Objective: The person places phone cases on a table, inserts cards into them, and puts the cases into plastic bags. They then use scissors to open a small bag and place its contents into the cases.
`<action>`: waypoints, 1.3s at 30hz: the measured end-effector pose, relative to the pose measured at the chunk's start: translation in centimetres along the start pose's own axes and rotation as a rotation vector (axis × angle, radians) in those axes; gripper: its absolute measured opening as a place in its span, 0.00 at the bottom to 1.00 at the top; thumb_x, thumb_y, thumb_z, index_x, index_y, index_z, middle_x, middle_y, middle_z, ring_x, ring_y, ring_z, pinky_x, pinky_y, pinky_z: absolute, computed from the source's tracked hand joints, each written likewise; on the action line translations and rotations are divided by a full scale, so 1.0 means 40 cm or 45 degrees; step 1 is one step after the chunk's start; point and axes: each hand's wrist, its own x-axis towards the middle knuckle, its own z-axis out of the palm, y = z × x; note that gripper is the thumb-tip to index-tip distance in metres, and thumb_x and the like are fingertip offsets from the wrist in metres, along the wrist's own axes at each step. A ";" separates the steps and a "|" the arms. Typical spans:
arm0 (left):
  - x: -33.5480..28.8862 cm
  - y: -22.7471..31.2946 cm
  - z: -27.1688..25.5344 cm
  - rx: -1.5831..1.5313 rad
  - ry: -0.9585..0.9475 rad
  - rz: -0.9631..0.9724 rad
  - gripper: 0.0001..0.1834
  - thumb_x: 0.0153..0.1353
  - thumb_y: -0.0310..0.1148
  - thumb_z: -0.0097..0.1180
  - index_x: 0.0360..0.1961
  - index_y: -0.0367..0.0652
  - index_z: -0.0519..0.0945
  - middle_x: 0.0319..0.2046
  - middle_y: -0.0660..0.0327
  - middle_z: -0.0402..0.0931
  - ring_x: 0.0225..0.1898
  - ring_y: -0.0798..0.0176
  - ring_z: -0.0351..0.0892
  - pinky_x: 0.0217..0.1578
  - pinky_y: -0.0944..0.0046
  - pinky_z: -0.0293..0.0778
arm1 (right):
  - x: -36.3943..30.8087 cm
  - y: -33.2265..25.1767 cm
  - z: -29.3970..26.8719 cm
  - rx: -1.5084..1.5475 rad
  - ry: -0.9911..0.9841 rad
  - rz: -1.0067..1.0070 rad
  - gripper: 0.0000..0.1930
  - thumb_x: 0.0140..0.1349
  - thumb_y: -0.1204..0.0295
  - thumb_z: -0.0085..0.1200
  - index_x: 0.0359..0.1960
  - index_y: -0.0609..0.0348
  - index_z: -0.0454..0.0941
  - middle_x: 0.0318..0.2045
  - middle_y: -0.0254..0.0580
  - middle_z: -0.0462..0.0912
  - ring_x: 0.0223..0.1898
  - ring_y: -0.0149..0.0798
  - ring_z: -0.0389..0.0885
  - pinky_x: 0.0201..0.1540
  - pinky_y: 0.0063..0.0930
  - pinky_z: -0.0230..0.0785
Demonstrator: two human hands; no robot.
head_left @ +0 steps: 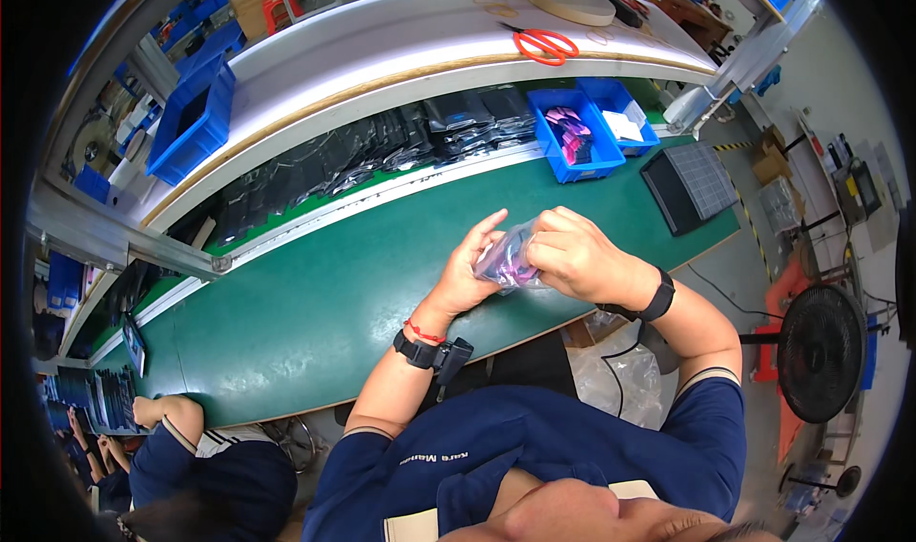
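Over the green work table (315, 303), in front of my body, both hands hold a small clear plastic bag (513, 258) with pink, purple and dark contents that I cannot make out. My left hand (466, 273) grips it from the left side, its fingers partly behind the plastic. From the right, the bent fingers of my right hand (577, 256) pinch the bag's side near the top. Beyond the hands, a blue bin (590, 171) against the shelf holds similar pink and purple packets (570, 134). Beside it, a second blue bin (645, 145) has white papers (625, 125) in it.
Many black plastic-wrapped packets (334, 156) lie under the white shelf (382, 60), which carries orange-handled scissors (544, 44) and a cardboard-coloured roll (572, 6). A grey-black box (689, 187) sits at the table's right end. A black fan (821, 353) stands right; a co-worker (215, 470) sits left.
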 end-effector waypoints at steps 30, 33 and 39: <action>0.286 0.583 -0.391 1.593 0.908 0.370 0.18 0.55 0.31 0.54 0.48 0.41 0.74 0.40 0.55 0.75 0.39 0.58 0.75 0.40 0.63 0.70 | -0.100 0.577 0.019 -0.650 -0.511 0.717 0.12 0.49 0.67 0.55 0.34 0.57 0.75 0.28 0.45 0.81 0.34 0.46 0.79 0.41 0.39 0.67; 0.372 0.583 -0.415 2.681 0.787 0.675 0.23 0.48 0.28 0.55 0.50 0.49 0.74 0.41 0.52 0.72 0.42 0.50 0.71 0.42 0.56 0.69 | -0.142 0.541 -0.023 -0.367 -0.587 0.902 0.30 0.44 0.57 0.63 0.48 0.58 0.73 0.40 0.52 0.79 0.46 0.51 0.75 0.49 0.40 0.66; 0.366 0.570 -0.510 2.499 0.592 -0.065 0.41 0.44 0.52 0.61 0.61 0.57 0.63 0.53 0.46 0.64 0.56 0.42 0.62 0.54 0.49 0.60 | -0.284 0.468 -0.165 -0.465 0.080 1.002 0.32 0.45 0.59 0.62 0.53 0.58 0.70 0.46 0.55 0.75 0.50 0.52 0.72 0.50 0.41 0.65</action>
